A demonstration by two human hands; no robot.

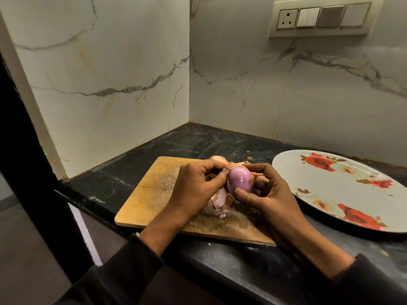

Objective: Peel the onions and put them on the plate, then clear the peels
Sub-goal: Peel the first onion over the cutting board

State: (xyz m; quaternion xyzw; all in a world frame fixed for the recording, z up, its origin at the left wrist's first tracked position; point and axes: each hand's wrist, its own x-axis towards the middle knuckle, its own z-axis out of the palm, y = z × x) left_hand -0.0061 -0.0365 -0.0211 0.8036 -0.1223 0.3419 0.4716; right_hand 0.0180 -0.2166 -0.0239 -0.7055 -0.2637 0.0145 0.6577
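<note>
Fingers of both hands curl round one onion (pixel 239 180), held up over the cutting board (pixel 154 190). Right hand (pixel 267 194) cups it from the right & below: thumb tip presses the lower front of the bulb, other fingers wrap behind, tips hidden. Left hand (pixel 193 190) comes in from the left w/ fingers bent, tips bunched at the onion's upper left edge; looks like a pinch on a bit of skin there, but the exact contact is too small to tell. Onion's facing side is bare, glossy purple-pink; dry brownish skin & wispy root strands hang on its right side, against the right hand's fingers.

Peels (pixel 218 205) lie on the board just below the hands: pale white-pink pieces, partly hidden by the left hand. Another pale-orange lump (pixel 218 160) shows at the board's far edge behind the hands; can't tell if it's an onion or loose skin.

Plate (pixel 343 194), white w/ red roses, sits on the dark countertop (pixel 105 183) right of the board, near it; can't tell if they touch. Nothing on its visible face but the print.

Marble-look walls (pixel 110 73) meet in a corner behind; socket/switch panel (pixel 321 18) upper right. Dark sleeves (pixel 132 271) cover both forearms.
</note>
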